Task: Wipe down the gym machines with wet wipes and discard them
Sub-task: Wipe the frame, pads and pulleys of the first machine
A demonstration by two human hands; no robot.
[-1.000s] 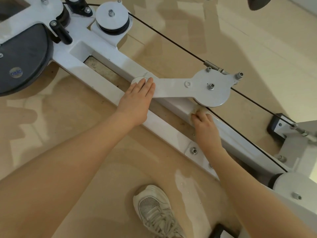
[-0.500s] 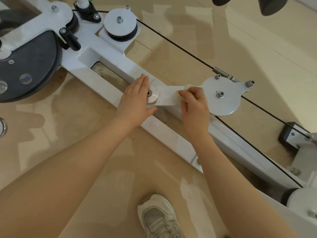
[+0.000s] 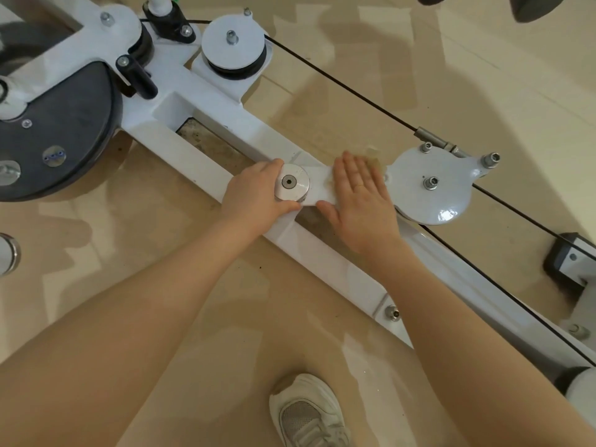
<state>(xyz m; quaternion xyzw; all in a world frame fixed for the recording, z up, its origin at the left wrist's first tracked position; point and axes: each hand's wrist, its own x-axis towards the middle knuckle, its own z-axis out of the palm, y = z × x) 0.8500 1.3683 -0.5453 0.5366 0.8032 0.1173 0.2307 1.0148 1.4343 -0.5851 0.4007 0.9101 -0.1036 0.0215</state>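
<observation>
Mid-wipe: my right hand (image 3: 361, 191) flat on wipe (image 3: 374, 156) at center arm (image 3: 319, 188), left hand (image 3: 254, 195) gripping pivot (image 3: 292, 182); rest unwiped.

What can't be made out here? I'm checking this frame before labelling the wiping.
- Wet wipe: head view, mostly under the flat right hand; only a crumpled edge shows.
- Left hand fingers: curled around the silver pivot cap; their tips hidden behind it.
- White shoe: cut off by the bottom edge.
- Dark shapes top right: cropped, unidentifiable.
</observation>
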